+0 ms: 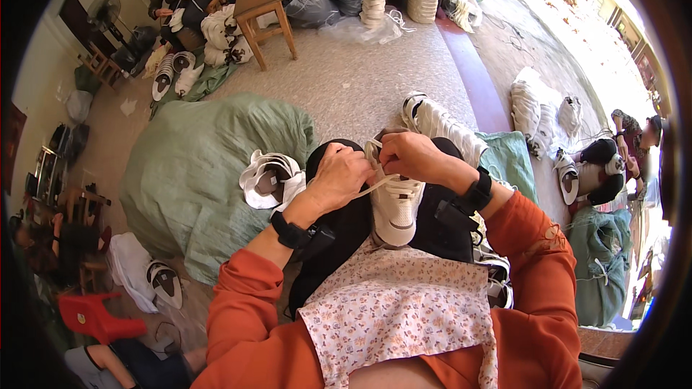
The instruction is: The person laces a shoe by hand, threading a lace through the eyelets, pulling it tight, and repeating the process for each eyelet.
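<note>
A cream-white sneaker (395, 216) stands between my knees, its toe pointing toward me. Across its upper runs a pale shoelace (379, 185). My left hand (340, 175) is closed at the left side of the eyelets, with the lace coming out by its fingers. From the other side, my right hand (416, 158) pinches the lace close to the shoe's tongue. The fingertips of both hands are partly hidden. Just beyond my right hand lies a row of nested white shoes (445, 126). More white shoe uppers (272, 180) rest left of my left hand.
A big green cloth sack (194, 173) bulges at my left; another green sack (598, 266) is at far right. Ahead are a wooden stool (265, 11) and grey plastic bags (317, 0). A red plastic stool (101, 317) stands lower left. Several people sit around with shoes.
</note>
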Motion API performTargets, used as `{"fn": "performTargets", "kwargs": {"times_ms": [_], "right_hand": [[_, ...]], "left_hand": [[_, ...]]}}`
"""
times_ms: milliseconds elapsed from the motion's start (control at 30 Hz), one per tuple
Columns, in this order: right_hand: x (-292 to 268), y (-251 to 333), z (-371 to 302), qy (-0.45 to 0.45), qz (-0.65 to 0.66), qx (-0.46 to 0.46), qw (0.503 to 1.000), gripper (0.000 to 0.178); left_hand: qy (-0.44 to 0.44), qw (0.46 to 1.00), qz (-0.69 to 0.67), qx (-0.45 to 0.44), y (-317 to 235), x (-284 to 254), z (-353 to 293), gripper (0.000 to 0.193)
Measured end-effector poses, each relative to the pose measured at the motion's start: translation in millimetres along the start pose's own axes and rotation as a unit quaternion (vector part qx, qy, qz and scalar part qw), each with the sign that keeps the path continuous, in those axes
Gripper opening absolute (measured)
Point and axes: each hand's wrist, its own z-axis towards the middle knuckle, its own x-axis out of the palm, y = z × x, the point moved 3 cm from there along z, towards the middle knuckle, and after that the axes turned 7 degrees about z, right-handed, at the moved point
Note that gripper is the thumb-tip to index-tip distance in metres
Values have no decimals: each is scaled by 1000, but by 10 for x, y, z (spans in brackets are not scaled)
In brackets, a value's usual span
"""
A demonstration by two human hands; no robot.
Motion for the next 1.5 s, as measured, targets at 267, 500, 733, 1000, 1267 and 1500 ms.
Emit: {"fn": "performTargets", "kwargs": {"times_ms": [267, 500, 733, 1000, 1267, 1500], "right_hand": [[19, -36, -21, -18, 7, -14, 1000, 11], [5, 7, -47, -32, -3, -17, 999, 7], [-479, 191, -109, -122, -303, -75, 942, 6], [-644, -44, -270, -93, 249, 76, 961, 17], [-217, -311, -202, -59, 803, 68, 589, 11], [-796, -1121, -586, -249, 853, 54, 455, 8]], "left_hand": [[-56, 998, -3, 21, -78, -16, 54, 17], [-64, 995, -32, -70, -64, -208, 98, 33], [5, 963, -266, -38, 5, -124, 169, 50], [50, 984, -169, -4, -44, -111, 318, 28], [106, 965, -223, -88, -105, -88, 412, 23], [176, 945, -267, -71, -122, -292, 384, 23]]}}
